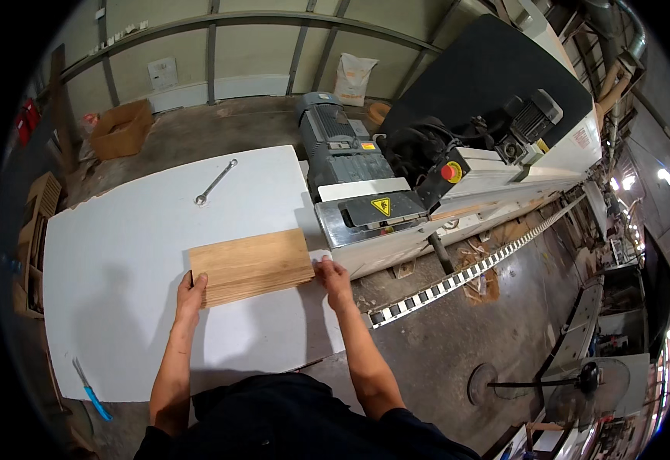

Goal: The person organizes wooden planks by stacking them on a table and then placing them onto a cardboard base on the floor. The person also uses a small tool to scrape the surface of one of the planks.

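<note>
A: What shows in the head view?

B: A wooden board, light brown and rectangular, lies flat on a white desk, close to the desk's right edge. The left hand grips the board's near left corner, thumb on top and fingers curled under its edge. The right hand is pressed against the board's right end, fingers bent onto that edge, right where the desk meets the machine.

A: Which machine?

B: A long white woodworking machine that runs off from the desk's right edge toward the upper right. On its near end sits a dark plate carrying a yellow triangular warning label. Just behind it stands a grey electric motor with a small orange-and-white label on top. A round red button on a yellow disc sits to the right of that.

A: Anything else on the desk?

B: A metal wrench lies near the far edge, well apart from the board. A blue-handled tool lies at the near left corner.

A: And packages?

B: An open cardboard box stands on the floor beyond the desk's far left corner. A pale sack with dark print leans at the back wall. A white rectangular panel hangs on that wall.
</note>
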A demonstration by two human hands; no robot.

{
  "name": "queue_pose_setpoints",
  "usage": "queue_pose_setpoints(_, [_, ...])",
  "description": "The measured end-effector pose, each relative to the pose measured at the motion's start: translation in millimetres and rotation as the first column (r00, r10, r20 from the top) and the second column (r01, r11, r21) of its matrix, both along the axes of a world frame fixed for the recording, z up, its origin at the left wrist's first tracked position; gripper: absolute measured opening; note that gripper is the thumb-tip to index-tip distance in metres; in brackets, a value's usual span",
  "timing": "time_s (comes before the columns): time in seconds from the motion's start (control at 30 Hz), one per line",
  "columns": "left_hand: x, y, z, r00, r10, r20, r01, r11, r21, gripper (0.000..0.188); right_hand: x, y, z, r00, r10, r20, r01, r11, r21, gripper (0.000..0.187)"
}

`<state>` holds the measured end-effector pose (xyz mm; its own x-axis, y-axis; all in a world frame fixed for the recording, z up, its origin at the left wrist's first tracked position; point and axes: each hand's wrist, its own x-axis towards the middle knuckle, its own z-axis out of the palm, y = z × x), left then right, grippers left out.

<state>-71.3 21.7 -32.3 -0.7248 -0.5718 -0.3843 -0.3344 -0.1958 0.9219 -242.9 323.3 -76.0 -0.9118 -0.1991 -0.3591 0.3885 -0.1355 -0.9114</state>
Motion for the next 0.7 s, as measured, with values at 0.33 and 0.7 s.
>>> queue_pose_setpoints(0.33, [16.4,-10.0,2.7,0.996,0.085,0.008,-0.084,0.994,-0.063,0.074,-73.1,71.6,20.9,0.949,-0.307,0.072,0.313,0.896,-0.314,0.033])
queue_pose_setpoints(0.7, [38.1,-8.7,16.5,0.990,0.130,-0.052,-0.139,0.947,-0.291,0.059,-115.6,72.4,47.8,0.771,-0.618,0.152,0.625,0.780,0.001,0.038])
